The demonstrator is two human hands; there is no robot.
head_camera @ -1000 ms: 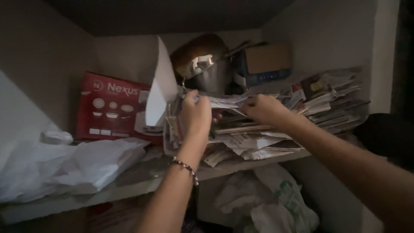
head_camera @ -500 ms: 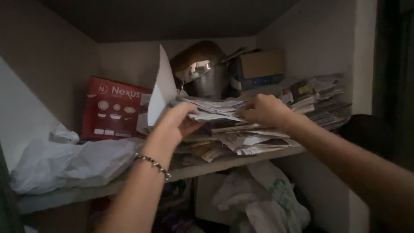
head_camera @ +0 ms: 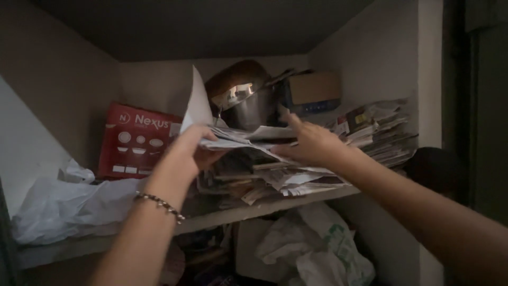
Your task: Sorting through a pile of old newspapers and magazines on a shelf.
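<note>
Head camera, level, close to dim shelf (head_camera: 275,209).

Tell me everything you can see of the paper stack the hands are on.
The paper stack is a loose, untidy pile of newspapers and printed sheets lying flat on the shelf, edges splayed and overhanging the front. The left hand grips its upper sheets at the left; the right hand rests on top.

On the shelf (head_camera: 275,209) we find a stack of papers (head_camera: 264,169) in the middle, with a metal pot (head_camera: 248,106) behind it and a cardboard box (head_camera: 312,90) to the pot's right. A printed box (head_camera: 138,142) stands at the left, a plastic bag (head_camera: 69,204) before it. More papers (head_camera: 378,130) lie at the right. Under the shelf sit more bags (head_camera: 317,249).
</note>
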